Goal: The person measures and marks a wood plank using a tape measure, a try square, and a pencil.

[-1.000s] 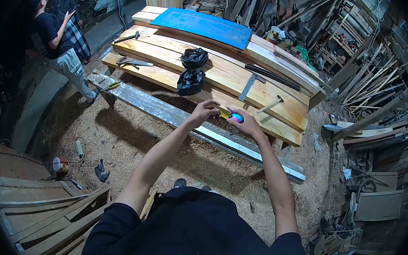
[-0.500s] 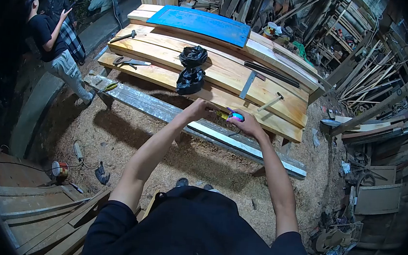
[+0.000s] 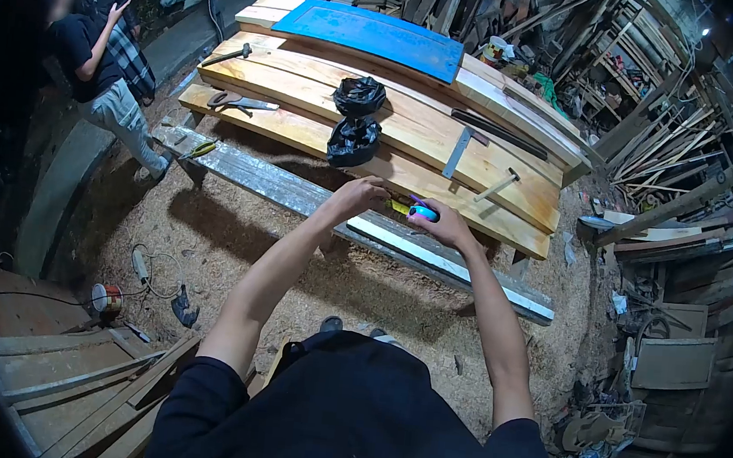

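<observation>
A blue and pink tape measure sits in my right hand, fingers wrapped round its case. Something thin and purple sticks out by those same fingers. From the case a short stretch of yellow blade runs left to my left hand, which pinches its end. Both hands are over the narrow plank bench. Just below them, a white-faced wood strip lies along that bench.
Thick boards beyond the bench carry black plastic bags, a try square, a small hammer, a handsaw and a blue panel. Pliers lie on the bench's left end. Two people stand at left.
The view has shifted slightly, so the boards and bench sit a little farther right. My hands have drawn slightly apart, with more yellow blade showing between them.
</observation>
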The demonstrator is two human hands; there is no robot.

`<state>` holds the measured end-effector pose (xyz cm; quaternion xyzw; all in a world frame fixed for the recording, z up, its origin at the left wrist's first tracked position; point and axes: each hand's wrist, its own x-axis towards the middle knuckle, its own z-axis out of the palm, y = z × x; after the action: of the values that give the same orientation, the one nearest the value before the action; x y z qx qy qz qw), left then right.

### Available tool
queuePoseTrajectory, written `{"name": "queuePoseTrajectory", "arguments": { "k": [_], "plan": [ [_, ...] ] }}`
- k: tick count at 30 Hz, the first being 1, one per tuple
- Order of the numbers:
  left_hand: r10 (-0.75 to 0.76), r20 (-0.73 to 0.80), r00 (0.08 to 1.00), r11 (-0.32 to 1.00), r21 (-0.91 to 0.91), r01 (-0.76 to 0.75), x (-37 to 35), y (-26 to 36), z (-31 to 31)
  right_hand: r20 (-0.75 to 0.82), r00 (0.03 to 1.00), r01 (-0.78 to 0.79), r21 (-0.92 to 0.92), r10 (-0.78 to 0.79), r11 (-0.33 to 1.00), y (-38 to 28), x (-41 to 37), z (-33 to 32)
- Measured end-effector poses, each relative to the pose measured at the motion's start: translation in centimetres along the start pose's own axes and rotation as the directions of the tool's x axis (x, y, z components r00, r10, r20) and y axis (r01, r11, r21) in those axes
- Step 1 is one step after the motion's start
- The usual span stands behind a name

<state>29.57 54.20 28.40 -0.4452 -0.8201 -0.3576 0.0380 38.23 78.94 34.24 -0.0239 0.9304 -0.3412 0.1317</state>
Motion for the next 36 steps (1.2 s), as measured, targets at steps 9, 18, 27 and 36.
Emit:
{"name": "queuePoseTrajectory", "arguments": {
  "k": [9, 18, 27, 36],
  "plan": [
    [-0.076, 0.118, 0.99, 0.997, 0.035, 0.072, -3.2, -4.2, 1.1, 0.039, 0.991, -0.127, 0.068, 0.125, 0.99, 2.9, -0.4, 3.4],
    [-0.307, 0.185, 0.934, 0.951, 0.039, 0.305, -3.9, -8.3, 5.2, 0.113, 0.99, -0.096, 0.137, 0.081, 0.986, 10.4, 3.7, 5.9],
    [-0.482, 0.147, 0.864, 0.874, 0.008, 0.486, -7.4, -15.6, 9.5, 0.122, 0.977, -0.205, 0.269, 0.178, 0.941, 19.3, 6.9, 10.1],
    [-0.46, 0.234, 0.856, 0.886, 0.06, 0.46, -8.7, -23.3, 15.5, 0.128, 0.931, -0.364, 0.264, 0.342, 0.893, 21.6, 9.2, 15.8]
  ]
}}
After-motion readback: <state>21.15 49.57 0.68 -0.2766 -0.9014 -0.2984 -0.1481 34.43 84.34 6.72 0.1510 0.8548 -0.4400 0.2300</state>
